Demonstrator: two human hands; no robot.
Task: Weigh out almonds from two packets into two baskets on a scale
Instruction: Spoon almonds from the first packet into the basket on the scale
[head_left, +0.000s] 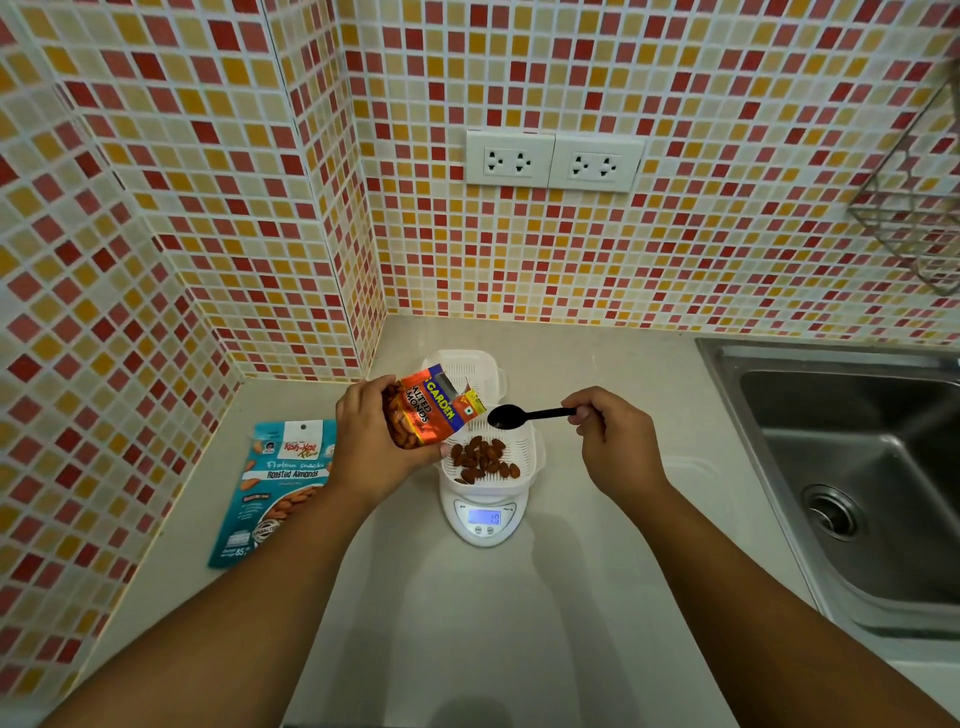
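Almonds (480, 460): a loose brown heap in the near white basket (524, 457), which sits on top of the white scale (485, 519). Scale display lit blue; digits too small to be sure of.

Second white basket (467, 370) on the worktop (519, 623) just behind the first, partly hidden by the packet.

Orange packet (426, 413), blue band, "SALTED ALMONDS" partly readable, tilted with its torn mouth toward the upper right, above the near basket's left rim. Left hand (371, 441) grips it from the left side, fingers (441, 451) curled under and around the bag.

Right hand (615, 441) pinches the handle end of a black spoon (524, 415); spoon held roughly level, bowl pointing left, just beside the packet mouth and over the far edge of the near basket. Cannot tell if anything lies in the bowl.

Teal packet (275, 488), "Roasted Almonds", flat on the worktop well left of the scale, by the tiled wall (156, 234).

Steel sink (857, 467) at right. Two white sockets (553, 161) on the back wall. Wire rack (914, 208) at upper right.
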